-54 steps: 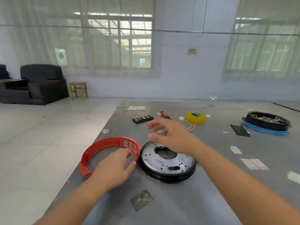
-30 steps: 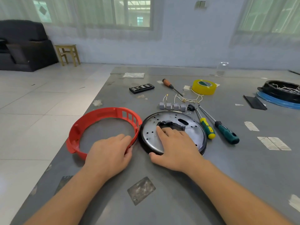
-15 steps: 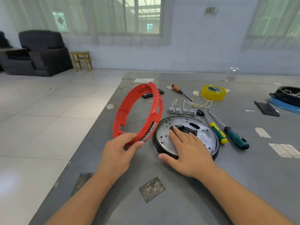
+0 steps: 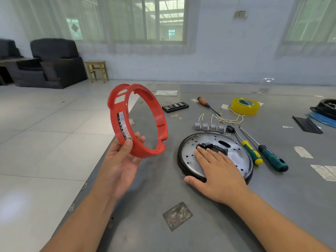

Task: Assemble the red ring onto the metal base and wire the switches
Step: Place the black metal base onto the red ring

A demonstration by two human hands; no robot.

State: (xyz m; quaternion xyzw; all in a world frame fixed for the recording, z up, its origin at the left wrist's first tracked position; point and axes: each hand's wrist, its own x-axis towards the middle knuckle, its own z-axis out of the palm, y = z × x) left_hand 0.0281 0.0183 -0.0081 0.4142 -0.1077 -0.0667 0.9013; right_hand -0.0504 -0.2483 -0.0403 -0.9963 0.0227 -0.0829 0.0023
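My left hand (image 4: 121,161) grips the red ring (image 4: 160,124) by its lower rim and holds it up on edge above the table's left side, its label strip facing me. The round metal base (image 4: 236,151) lies flat on the grey table, to the right of the ring. My right hand (image 4: 217,170) rests palm down on the base's near left part, fingers spread towards its centre hole. A row of small grey switches (image 4: 209,127) with thin wires lies just beyond the base.
Two green-handled screwdrivers (image 4: 269,155) lie right of the base. Farther back sit a brown-handled screwdriver (image 4: 204,102), yellow tape (image 4: 245,106) and a black bit case (image 4: 175,106). A black and blue assembly (image 4: 325,110) is at far right. The table's left edge (image 4: 101,160) drops to tiled floor.
My left hand lifted the red ring off the table, raised it on edge and turned it. My right hand settled flat on the metal base and stays there.
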